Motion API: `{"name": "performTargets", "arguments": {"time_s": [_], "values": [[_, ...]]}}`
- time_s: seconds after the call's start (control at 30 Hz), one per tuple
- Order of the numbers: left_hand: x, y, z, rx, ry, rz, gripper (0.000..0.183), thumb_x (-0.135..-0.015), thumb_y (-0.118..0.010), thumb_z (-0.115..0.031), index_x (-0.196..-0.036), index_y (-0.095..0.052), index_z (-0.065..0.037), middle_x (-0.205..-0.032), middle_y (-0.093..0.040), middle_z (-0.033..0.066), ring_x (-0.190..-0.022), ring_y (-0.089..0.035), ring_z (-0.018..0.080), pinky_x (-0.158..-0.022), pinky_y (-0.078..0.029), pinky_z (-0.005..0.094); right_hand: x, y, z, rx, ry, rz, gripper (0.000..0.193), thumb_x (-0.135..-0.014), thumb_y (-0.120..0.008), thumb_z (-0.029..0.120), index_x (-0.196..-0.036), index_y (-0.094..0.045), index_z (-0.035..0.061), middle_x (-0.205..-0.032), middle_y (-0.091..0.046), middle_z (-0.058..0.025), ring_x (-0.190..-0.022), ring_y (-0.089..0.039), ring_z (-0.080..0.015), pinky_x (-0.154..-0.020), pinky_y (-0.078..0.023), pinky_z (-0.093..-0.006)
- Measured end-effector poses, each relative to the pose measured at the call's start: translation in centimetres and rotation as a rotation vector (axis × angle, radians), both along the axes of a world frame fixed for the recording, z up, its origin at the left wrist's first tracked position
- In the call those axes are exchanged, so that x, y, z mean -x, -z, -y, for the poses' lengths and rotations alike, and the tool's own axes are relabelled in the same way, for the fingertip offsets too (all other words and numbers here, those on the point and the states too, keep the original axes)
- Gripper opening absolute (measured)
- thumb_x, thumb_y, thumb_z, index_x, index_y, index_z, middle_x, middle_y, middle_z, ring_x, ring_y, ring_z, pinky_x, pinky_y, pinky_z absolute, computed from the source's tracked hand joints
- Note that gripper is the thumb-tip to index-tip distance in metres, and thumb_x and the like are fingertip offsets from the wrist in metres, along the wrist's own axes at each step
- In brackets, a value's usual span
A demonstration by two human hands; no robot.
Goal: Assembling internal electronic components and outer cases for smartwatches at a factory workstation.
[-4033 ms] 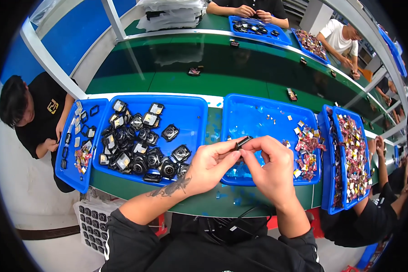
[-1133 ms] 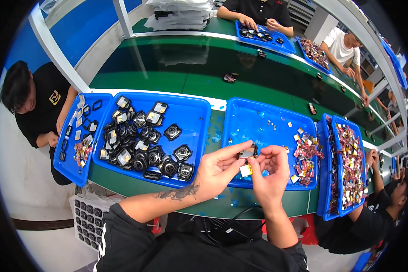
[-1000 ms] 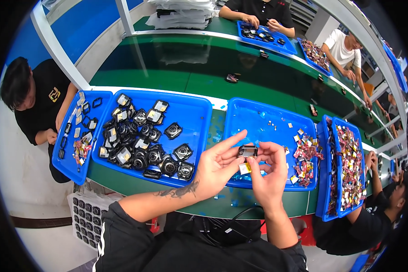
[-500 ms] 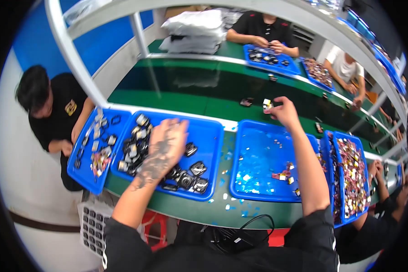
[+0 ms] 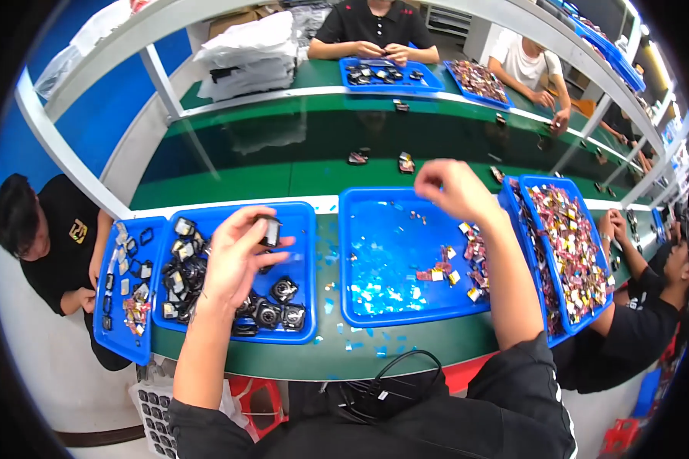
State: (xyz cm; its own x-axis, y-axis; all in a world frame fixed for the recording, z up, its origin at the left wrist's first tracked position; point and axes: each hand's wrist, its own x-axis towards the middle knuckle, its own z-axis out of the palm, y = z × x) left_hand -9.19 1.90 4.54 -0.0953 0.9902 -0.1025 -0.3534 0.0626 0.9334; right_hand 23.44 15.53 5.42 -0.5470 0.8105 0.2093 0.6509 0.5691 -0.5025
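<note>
Long green workbench [image 5: 230, 180] carries blue plastic trays side by side within reach. Left hand [image 5: 233, 256] pinches small black square component [image 5: 269, 229] above parts tray [image 5: 302, 229]. Right hand [image 5: 448, 187] loosely curled, empty, over belt.

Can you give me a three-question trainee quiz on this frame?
1. True or false: the left hand holds a small black component above the tray of black parts.
2. Where is the right hand? A) at the middle blue tray's far edge B) resting in the tray of colourful pieces C) below the bench
3. Fill in: blue film scraps lie on the ____ bench top.

Key: 1 true; 2 A; 3 green.
</note>
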Motion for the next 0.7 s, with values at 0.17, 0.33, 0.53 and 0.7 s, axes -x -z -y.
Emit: {"name": "performTargets", "arguments": {"time_s": [0.17,0.33,0.53,0.7], "values": [[-3.8,2.7,-1.4,0.099,0.311,0.191,0.028,-0.09,-0.06,-0.003,-0.116,-0.048,-0.004,-0.1,-0.062,0.013,-0.076,-0.062,0.0172,-0.064,-0.051,0.0241,-1.5,1.8,8.6,0.129,-0.157,0.297,0.023,-0.077,-0.074,0.019,-0.093,-0.065,0.0049,-0.086,-0.064,-0.0128,-0.082,-0.064,-0.0311,-0.071,-0.051,-0.0402],[-6.6,4.2,-0.8,0.008,0.199,0.033,0.034,-0.085,-0.064,0.003,-0.113,-0.046,-0.006,-0.108,-0.065,0.0188,-0.075,-0.062,0.0145,-0.062,-0.048,0.0212,-0.6,6.1,10.7,-0.009,0.115,0.168,0.022,-0.08,-0.07,0.022,-0.092,-0.064,0.0054,-0.086,-0.061,-0.0116,-0.086,-0.063,-0.0336,-0.074,-0.051,-0.0424],[-6.9,4.7,0.1,0.001,0.227,0.038,0.028,-0.094,-0.056,-0.005,-0.121,-0.048,-0.005,-0.105,-0.066,0.0132,-0.066,-0.061,0.0112,-0.049,-0.044,0.0179,-0.9,6.0,10.8,-0.217,0.116,0.087,0.015,-0.076,-0.07,0.006,-0.089,-0.064,0.0059,-0.08,-0.061,-0.011,-0.076,-0.061,-0.0297,-0.071,-0.051,-0.0391],[-6.2,4.6,0.7,0.055,0.455,0.019,0.022,-0.098,-0.051,-0.012,-0.119,-0.054,-0.006,-0.1,-0.063,0.0099,-0.073,-0.064,0.0133,-0.053,-0.048,0.0191,-0.4,4.5,11.5,-0.033,0.287,-0.207,0.019,-0.082,-0.066,-0.002,-0.101,-0.065,-0.0004,-0.086,-0.069,-0.0106,-0.075,-0.067,-0.0154,-0.067,-0.052,-0.0267]]}}
